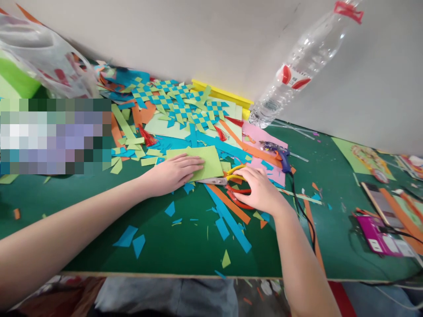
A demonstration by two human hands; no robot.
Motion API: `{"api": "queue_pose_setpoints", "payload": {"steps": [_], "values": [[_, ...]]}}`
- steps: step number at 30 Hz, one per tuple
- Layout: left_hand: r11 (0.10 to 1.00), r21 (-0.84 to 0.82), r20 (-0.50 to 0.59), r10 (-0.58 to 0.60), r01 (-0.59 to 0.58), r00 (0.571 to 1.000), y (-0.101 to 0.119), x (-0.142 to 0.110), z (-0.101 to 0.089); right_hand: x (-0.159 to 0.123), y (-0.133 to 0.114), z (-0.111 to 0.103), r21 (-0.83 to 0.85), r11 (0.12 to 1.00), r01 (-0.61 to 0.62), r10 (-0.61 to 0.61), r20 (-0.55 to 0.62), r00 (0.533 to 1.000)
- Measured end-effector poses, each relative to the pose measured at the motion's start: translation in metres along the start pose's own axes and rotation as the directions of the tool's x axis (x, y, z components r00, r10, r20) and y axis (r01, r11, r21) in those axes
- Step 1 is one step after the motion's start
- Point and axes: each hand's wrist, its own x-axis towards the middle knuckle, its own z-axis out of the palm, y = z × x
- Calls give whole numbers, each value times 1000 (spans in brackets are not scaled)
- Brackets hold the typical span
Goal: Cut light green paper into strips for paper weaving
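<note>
My left hand (178, 172) lies flat with fingers stretched over a light green sheet of paper (211, 163) on the table. In my right hand (259, 187) is a pair of scissors (214, 181) with one yellow and one red handle. The handles are spread apart, and the blades point left along the sheet's near edge, close to my left fingertips. Whether the paper lies between the blades I cannot tell. Behind the sheet rest several woven blue and green paper fish (180, 110) and red tassels (147, 135). Blue strips (231, 220) and an orange strip (229, 203) lie in front of the scissors.
A clear plastic bottle (297, 66) leans against the wall. Right of my hand lie a blue glue gun (283, 160) with a black cord, a pink sheet (276, 135) and a magenta box (375, 235). Plastic bags (49, 53) stand at the left. Paper scraps dot the green table (185, 257).
</note>
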Motion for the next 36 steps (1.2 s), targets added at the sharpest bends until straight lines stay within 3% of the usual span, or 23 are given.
{"api": "queue_pose_setpoints", "payload": {"steps": [25,36], "values": [[1000,12,22,-13,13,1000,0,0,0,-3,6,0,44,999,-11,9,51,999],[1000,16,22,1,-2,1000,-1,-1,1,-1,-5,0,27,1000,-13,12,35,999]]}}
